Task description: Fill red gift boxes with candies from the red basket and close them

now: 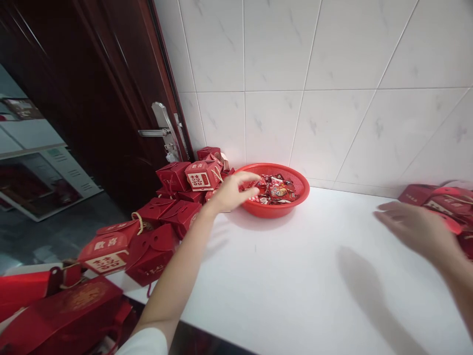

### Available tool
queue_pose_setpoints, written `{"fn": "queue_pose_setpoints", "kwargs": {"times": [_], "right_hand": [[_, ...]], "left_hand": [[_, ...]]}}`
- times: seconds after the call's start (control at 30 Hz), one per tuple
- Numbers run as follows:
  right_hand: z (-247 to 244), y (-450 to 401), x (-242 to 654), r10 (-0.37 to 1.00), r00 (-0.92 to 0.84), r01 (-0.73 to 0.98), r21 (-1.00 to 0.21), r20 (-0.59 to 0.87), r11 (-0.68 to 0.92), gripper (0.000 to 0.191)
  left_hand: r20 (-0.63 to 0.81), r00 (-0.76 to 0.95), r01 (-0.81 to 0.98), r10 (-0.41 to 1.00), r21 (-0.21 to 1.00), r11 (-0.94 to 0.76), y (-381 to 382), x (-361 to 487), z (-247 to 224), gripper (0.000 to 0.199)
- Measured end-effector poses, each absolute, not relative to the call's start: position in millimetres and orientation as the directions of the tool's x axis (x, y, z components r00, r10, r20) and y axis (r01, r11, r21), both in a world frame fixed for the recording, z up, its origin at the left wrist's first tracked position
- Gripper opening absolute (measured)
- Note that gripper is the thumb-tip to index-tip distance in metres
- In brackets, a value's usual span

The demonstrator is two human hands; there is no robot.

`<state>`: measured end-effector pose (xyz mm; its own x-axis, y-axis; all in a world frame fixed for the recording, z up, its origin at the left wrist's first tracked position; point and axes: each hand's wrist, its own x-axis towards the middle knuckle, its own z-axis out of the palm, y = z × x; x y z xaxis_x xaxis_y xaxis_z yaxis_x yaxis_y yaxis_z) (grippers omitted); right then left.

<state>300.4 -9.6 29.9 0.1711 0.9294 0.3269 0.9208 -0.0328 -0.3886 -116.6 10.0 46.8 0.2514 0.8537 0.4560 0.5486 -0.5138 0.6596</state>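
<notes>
My left hand (232, 191) reaches over the left rim of a red plastic colander basket (268, 212). Its thumb and fingers are apart, with nothing visible between them. Inside the basket lie red-wrapped candies (279, 190), partly covered by that hand. My right hand (419, 229), slightly blurred, is above the white table with fingers stretched out and holding nothing that I can see. Just beyond it, a pile of flat red cardboard pieces (449, 202) lies at the right edge of the view, cut off by the frame.
Red gift boxes (201, 176) with rope handles are stacked left of the basket, and more boxes (111, 246) reach to the near left. The white table (295, 276) meets a tiled wall (277, 118). A dark wooden door (111, 74) with a metal handle (153, 132) stands at the left.
</notes>
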Motion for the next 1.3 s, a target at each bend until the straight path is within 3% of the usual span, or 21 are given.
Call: {"fn": "queue_pose_setpoints", "kwargs": {"times": [0.07, 0.13, 0.27, 0.4, 0.5, 0.77, 0.9, 1.03, 1.17, 1.3], "right_hand": [[12, -9, 255, 0.970, -0.010, 0.869, -0.479, 0.242, 0.128, 0.012], [-7, -16, 218, 0.953, -0.194, 0.820, -0.496, 0.231, 0.287, 0.018], [-44, -26, 175, 0.894, -0.357, 0.740, -0.502, 0.272, 0.448, 0.025], [-66, -30, 160, 0.839, -0.450, 0.662, -0.517, 0.306, 0.543, 0.026], [-75, -34, 158, 0.814, -0.489, 0.624, -0.526, 0.313, 0.577, 0.025], [-85, -38, 158, 0.810, -0.494, 0.582, -0.573, 0.314, 0.577, 0.022], [-83, -36, 155, 0.823, -0.435, 0.511, -0.652, 0.365, 0.560, 0.021], [-58, -31, 150, 0.860, -0.273, 0.402, -0.762, 0.430, 0.508, 0.027], [-12, -23, 151, 0.830, -0.223, 0.178, -0.816, 0.511, 0.550, 0.042], [18, -20, 161, 0.826, -0.299, 0.299, -0.774, 0.479, 0.558, 0.073]], "left_hand": [[0.530, -0.014, 0.691, 0.848, 0.618, -0.375, 24, -143, 57, 0.042], [0.542, -0.294, 0.790, 0.787, 0.601, -0.119, 38, -168, 67, 0.042], [0.443, -0.548, 0.784, 0.710, 0.569, 0.250, 57, -201, 74, 0.047], [0.293, -0.597, 0.744, 0.747, 0.550, 0.380, 64, -208, 67, 0.059], [0.263, -0.579, 0.758, 0.772, 0.520, 0.392, 64, -206, 59, 0.063], [0.444, -0.545, 0.790, 0.711, 0.556, 0.258, 45, -196, 68, 0.047], [0.615, -0.375, 0.831, 0.693, 0.555, -0.042, 16, -180, 86, 0.046], [0.547, 0.183, 0.652, 0.817, 0.555, -0.518, -18, -138, 92, 0.048], [0.389, 0.513, 0.513, 0.765, 0.576, -0.637, -32, -87, 76, 0.048], [0.310, 0.580, 0.513, 0.753, 0.579, -0.634, -27, -56, 53, 0.046]]}}
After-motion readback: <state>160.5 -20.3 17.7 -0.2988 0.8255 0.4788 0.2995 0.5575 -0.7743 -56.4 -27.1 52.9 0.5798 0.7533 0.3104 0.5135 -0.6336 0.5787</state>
